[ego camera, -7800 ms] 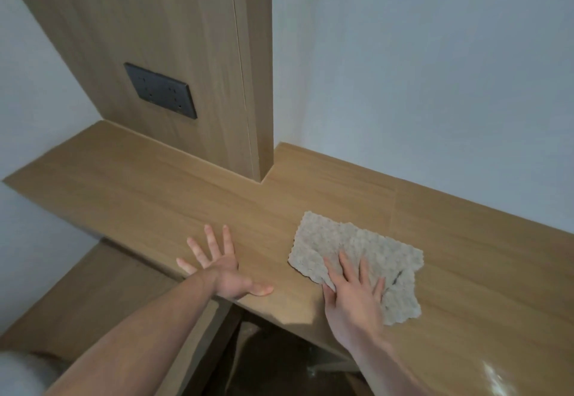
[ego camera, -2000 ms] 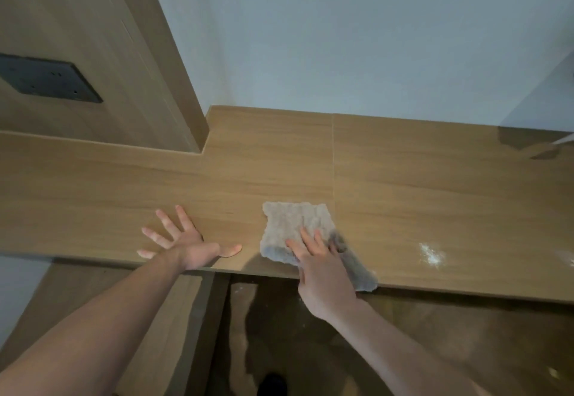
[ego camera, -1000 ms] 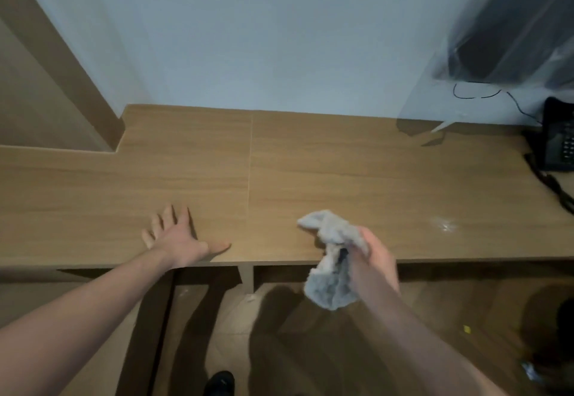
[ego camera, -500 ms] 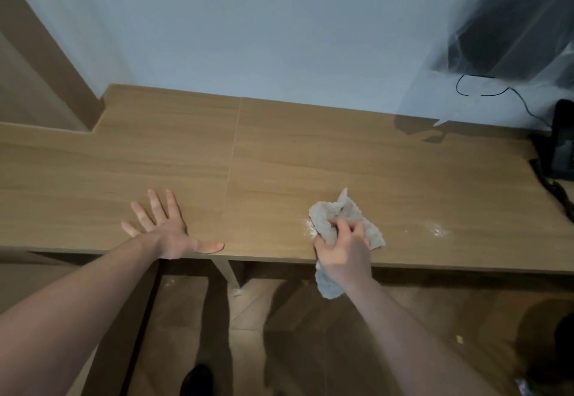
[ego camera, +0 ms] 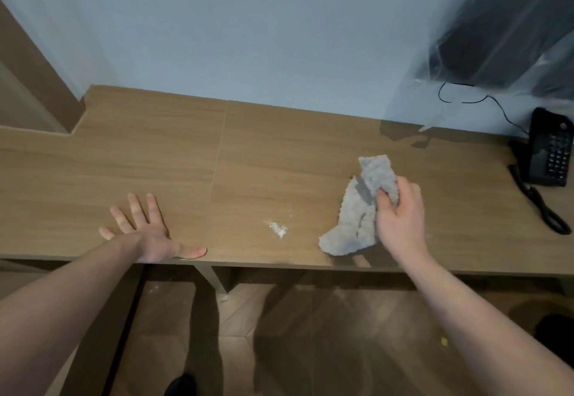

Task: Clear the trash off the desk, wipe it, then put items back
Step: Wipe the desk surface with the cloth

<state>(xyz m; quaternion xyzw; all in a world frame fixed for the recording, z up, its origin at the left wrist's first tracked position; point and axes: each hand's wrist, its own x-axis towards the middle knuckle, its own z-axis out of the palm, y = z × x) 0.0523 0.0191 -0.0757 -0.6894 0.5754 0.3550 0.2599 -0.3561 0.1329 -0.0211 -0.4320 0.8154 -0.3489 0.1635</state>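
since half a second ago our right hand (ego camera: 399, 220), gripping the bunched cloth (ego camera: 360, 212), moved right past the white powder (ego camera: 276, 228); left hand (ego camera: 146, 232) stays flat, open on the worktop (ego camera: 279, 159).

Light brown wood-grain desk (ego camera: 279, 159) under a plain pale blue-grey wall (ego camera: 248, 23). Mottled grey cloth (ego camera: 357, 221) with a nubbly texture. Small white powdery patch (ego camera: 276, 228) on the brown top. Black telephone (ego camera: 549, 147) with black coiled cord (ego camera: 540, 206). Darker brown herringbone floor (ego camera: 279, 333) below.
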